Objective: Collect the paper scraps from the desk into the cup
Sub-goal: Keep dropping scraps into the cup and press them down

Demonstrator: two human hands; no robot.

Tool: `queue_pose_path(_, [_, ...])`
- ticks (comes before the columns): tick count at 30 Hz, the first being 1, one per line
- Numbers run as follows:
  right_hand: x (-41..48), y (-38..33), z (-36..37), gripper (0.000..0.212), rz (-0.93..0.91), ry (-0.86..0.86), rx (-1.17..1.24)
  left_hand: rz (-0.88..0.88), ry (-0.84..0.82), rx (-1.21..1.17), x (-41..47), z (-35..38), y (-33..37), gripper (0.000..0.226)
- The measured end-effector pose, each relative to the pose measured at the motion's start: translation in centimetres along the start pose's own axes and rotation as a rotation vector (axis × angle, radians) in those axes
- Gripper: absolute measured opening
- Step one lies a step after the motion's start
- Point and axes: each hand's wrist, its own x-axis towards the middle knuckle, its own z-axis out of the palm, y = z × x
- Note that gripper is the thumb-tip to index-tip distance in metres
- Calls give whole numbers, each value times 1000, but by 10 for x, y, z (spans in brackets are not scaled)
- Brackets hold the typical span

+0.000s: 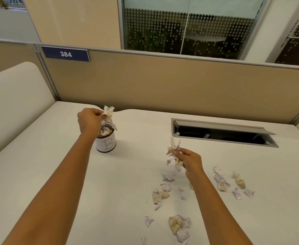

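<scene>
Left hand (89,121) is pinching a paper wad (108,113) right above the cup (106,142), right hand (189,160) is gripping a scrap bunch (173,152) above loose scraps (163,190) on the desk (57,174).

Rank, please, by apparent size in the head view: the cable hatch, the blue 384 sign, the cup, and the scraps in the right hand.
1. cable hatch
2. blue 384 sign
3. cup and scraps in the right hand: alike, and the hand is nearer the camera, so unranked.

The cup (106,142) stands on the worktop (57,165) beneath the left hand (88,122); loose scraps (178,225) lie around and behind the right hand (189,160).
</scene>
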Motion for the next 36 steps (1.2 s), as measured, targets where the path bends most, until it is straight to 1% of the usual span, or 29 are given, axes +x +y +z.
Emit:
queue_pose_path(3, [2,3,9,34,3,-1,18,21,-21,168,11,5,-12,21])
queue_pose_path(8, [9,4,26,33,4,-17,44,59,-178,469,18,20,-37,20])
queue_pose_path(11, [13,4,36,32,5,-22,47,72,-255,563,22,29,-46,21])
queue_pose_path(18, [19,5,55,30,19,-55,79,67,-437,708,43,41,-50,28])
queue_pose_path(23, [25,7,69,31,27,-73,85,94,-522,790,50,47,-52,27])
queue_pose_path(30, [26,5,85,32,58,-86,97,138,-573,871,50,50,-48,27])
queue_pose_path(33, [25,1,86,33,62,-97,97,149,-591,841,51,48,-44,26])
queue_pose_path(36, [24,-4,88,31,52,-110,96,119,-593,776,49,40,-36,30])
